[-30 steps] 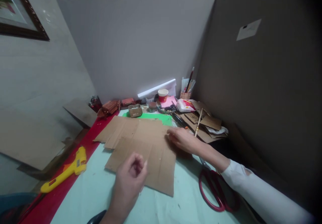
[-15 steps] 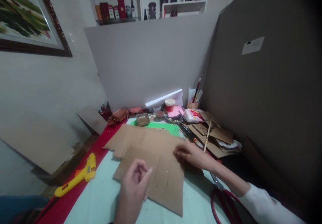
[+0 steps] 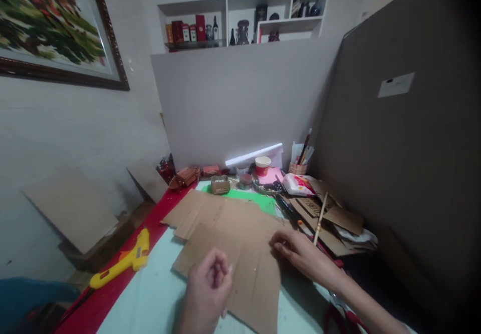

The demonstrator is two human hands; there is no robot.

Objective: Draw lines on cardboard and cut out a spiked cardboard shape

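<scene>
Several flat brown cardboard sheets (image 3: 229,234) overlap on the pale green mat (image 3: 150,294). My left hand (image 3: 208,291) hovers over the near edge of the top sheet, its fingers curled into a loose fist; whether anything is in it I cannot see. My right hand (image 3: 300,254) lies flat on the right edge of the cardboard with its fingers stretched towards the left. A yellow glue gun (image 3: 122,261) rests to the left on the red table edge. The red scissors' handles (image 3: 345,319) show below my right forearm.
Cardboard scraps and a wooden stick (image 3: 319,219) are piled at the right. At the back stand a red-and-white cup (image 3: 262,164), a brush holder (image 3: 298,166), a small cardboard box (image 3: 220,184), a green sheet (image 3: 255,200). Grey and brown boards wall off the desk.
The camera has tilted upward, bringing the wall shelf and framed picture into view. Both hands stay in nearly the same place on the cardboard.
</scene>
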